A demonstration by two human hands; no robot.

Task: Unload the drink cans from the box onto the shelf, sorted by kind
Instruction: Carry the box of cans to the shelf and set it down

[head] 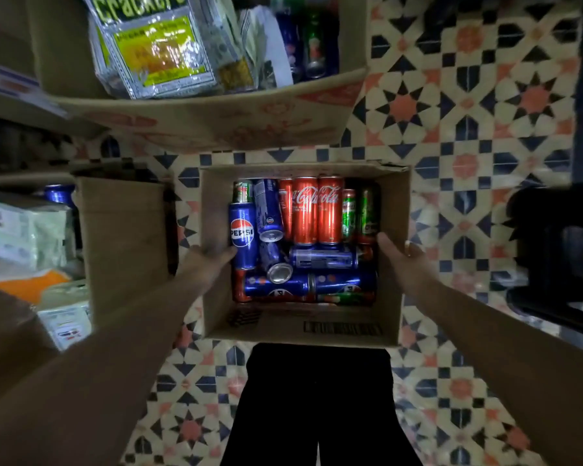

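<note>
An open cardboard box [300, 326] stands on the patterned tile floor in front of me. Inside lie several blue Pepsi cans [243, 234], red Coca-Cola cans [305, 211] and green cans [367, 210], mixed together, some upright and some on their sides. My left hand [209, 265] grips the box's left wall, its fingers curled over the rim beside an upright Pepsi can. My right hand [405, 262] grips the right wall, its fingers reaching inside next to the green cans. To the left, the shelf [21, 178] carries one blue can [59, 193].
A second, open cardboard box [125, 237] stands by the shelf at left. Above hangs a larger carton [216, 119] holding cracker packets and a few cans. Paper packs fill the left shelf. A black object [552, 257] sits at right. My legs in black trousers [317, 405] are below.
</note>
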